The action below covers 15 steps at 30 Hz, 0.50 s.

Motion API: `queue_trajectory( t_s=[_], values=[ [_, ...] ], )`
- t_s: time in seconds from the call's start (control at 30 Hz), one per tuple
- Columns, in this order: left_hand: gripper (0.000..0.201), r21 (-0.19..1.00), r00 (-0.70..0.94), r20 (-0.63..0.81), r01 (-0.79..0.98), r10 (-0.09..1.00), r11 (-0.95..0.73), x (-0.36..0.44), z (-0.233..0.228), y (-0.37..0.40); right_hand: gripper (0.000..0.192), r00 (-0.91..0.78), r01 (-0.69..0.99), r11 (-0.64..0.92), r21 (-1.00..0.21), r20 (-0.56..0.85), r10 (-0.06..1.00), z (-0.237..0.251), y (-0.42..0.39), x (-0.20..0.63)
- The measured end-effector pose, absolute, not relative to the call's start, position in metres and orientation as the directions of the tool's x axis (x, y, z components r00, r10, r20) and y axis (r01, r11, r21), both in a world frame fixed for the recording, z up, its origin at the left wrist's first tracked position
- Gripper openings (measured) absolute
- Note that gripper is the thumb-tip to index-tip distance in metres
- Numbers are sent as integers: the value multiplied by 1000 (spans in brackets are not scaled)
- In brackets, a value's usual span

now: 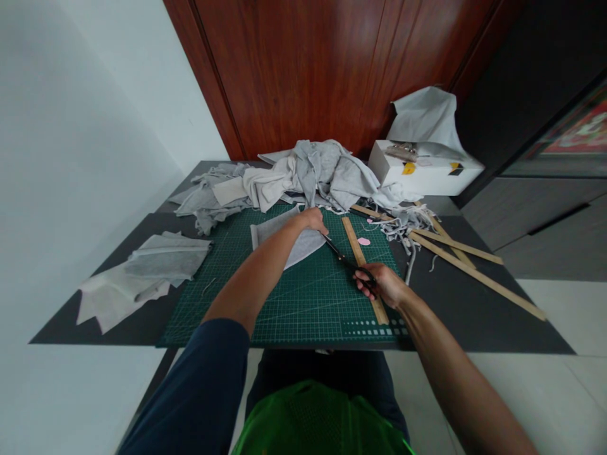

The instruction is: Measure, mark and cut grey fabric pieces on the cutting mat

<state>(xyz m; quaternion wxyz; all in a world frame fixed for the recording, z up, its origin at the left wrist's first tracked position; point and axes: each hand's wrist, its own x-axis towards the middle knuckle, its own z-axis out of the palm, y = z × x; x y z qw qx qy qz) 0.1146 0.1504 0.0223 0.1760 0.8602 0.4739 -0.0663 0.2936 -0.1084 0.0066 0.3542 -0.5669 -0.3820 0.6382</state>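
Note:
A light grey piece of fabric (308, 248) lies on the green cutting mat (303, 303). My left hand (313, 220) is closed on the upper right edge of that fabric, its fingertips partly hidden. My right hand (379, 283) grips black-handled scissors (351, 262), with fingers through the handle loops. The blades point up and left and reach the fabric's edge, close beside my left fingers. Under the right hand and scissors runs a wooden ruler (353, 237). A small pink piece (363, 241) lies to the ruler's right.
Heaped grey cloth (327, 167) lines the table's back edge. More fabric pieces (161, 262) lie at the left. Thin fabric scraps (410, 221) and wooden strips (478, 278) are on the right. A white box (427, 177) with cloth on it stands back right, before a wooden door (303, 76).

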Motion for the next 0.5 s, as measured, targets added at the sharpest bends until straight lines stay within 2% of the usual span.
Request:
queue_trajectory(
  t_s=[0.4, 0.5],
  values=[
    [26, 301, 570, -231, 813, 788, -499, 107, 18, 148, 24, -70, 17, -454, -891, -454, 888, 2, -107, 293],
    [26, 387, 617, -185, 762, 765, -520, 94, 16, 149, 25, -76, 16, -449, -893, -449, 890, 2, -107, 292]
  ],
)
